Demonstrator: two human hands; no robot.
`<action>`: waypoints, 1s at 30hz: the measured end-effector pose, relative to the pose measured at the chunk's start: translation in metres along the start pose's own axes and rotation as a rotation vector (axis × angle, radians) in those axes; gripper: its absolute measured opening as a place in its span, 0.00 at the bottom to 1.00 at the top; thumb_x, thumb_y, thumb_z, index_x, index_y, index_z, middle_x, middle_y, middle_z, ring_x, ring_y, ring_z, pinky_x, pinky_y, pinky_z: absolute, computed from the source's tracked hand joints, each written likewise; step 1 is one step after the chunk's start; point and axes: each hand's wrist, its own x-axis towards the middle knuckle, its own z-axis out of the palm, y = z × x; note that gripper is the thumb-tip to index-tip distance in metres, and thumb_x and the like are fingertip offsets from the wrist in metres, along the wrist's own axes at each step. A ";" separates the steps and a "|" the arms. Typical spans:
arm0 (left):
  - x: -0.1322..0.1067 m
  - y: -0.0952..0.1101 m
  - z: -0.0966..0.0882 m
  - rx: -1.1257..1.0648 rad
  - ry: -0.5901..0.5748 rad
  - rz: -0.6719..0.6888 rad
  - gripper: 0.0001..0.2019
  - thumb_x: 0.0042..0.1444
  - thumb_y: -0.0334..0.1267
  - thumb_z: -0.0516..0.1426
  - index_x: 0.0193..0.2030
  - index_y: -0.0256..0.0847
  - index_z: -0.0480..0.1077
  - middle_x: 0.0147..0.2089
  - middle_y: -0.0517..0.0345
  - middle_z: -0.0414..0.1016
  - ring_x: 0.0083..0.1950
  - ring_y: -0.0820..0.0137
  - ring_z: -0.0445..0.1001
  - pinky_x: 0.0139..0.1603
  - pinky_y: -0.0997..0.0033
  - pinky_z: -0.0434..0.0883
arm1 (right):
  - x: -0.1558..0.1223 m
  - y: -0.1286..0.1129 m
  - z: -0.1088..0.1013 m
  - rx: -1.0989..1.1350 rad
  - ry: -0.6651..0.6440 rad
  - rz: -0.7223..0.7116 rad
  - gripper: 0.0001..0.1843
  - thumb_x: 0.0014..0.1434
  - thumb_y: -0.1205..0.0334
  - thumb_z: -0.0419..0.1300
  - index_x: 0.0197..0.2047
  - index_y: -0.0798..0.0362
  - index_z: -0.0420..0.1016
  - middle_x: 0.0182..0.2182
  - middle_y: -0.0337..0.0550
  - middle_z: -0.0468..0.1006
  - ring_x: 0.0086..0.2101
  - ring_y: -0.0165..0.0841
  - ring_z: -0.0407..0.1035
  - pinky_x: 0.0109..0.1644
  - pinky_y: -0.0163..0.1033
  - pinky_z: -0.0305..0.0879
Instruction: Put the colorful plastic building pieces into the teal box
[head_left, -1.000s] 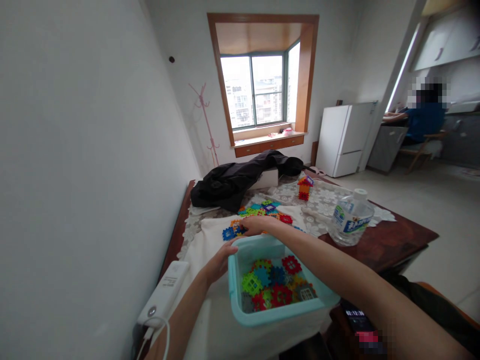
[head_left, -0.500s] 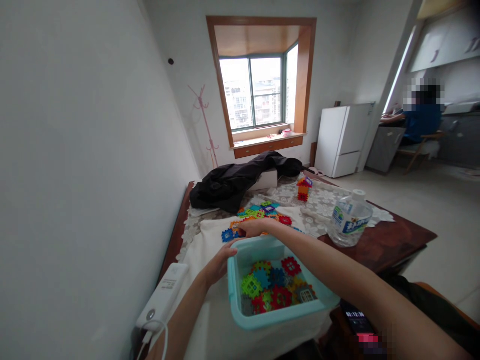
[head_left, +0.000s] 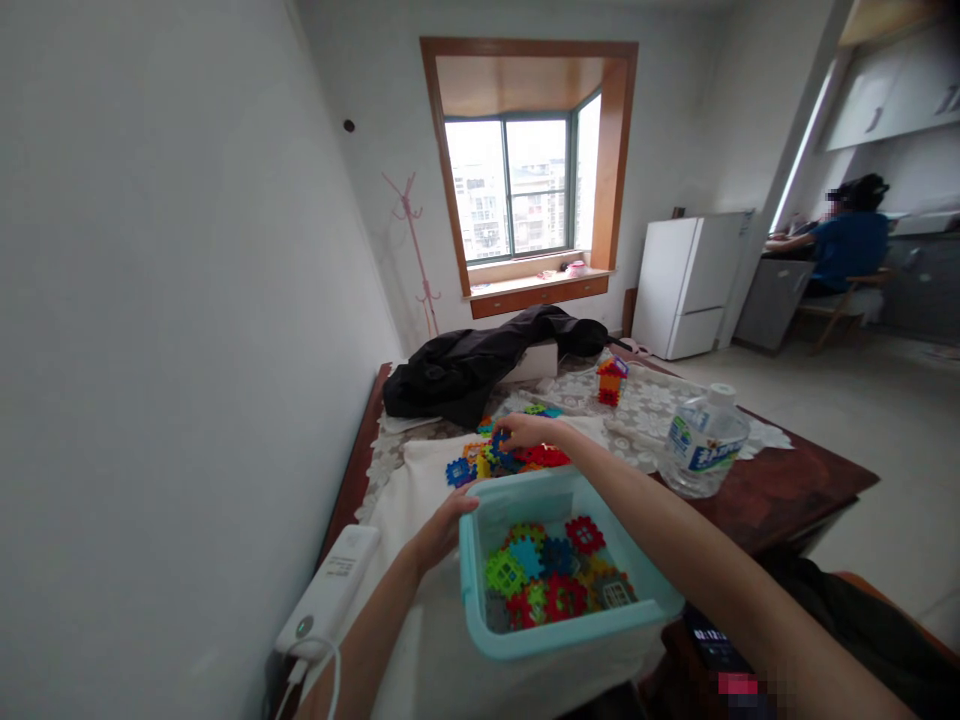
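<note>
A light-blue plastic bin [head_left: 570, 640] stands in front of me with several colorful toothed building blocks [head_left: 566, 597] inside. My left hand [head_left: 444, 522] is closed on the bin's far left corner, thumb over the rim. Past the bin, a pile of similar blocks [head_left: 541, 456] lies on the white cloth. Over that pile is my right hand [head_left: 529, 431], its fingers pinched on a blue building block [head_left: 500, 441]; part of the block is hidden by the fingers. Off to the pile's left side lies another blue block with a window pattern [head_left: 460, 471].
A large clear plastic bottle [head_left: 703, 445] stands right of the bin. Farther back are a small block house [head_left: 611, 382] and a black garment [head_left: 450, 370]. A white power strip [head_left: 330, 590] lies along the left wall. A person in blue [head_left: 847, 245] sits far right.
My right hand has lifted slightly from the pile, and a blue block now shows at its fingertips. My left hand stays on the bin. The view has shifted slightly.
</note>
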 end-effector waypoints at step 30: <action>-0.003 -0.005 -0.007 0.033 -0.022 -0.130 0.35 0.57 0.57 0.64 0.64 0.34 0.76 0.53 0.42 0.87 0.62 0.45 0.81 0.71 0.50 0.67 | 0.011 0.028 0.010 -0.286 -0.117 0.310 0.15 0.43 0.59 0.77 0.37 0.52 0.88 0.27 0.40 0.84 0.29 0.35 0.77 0.34 0.33 0.69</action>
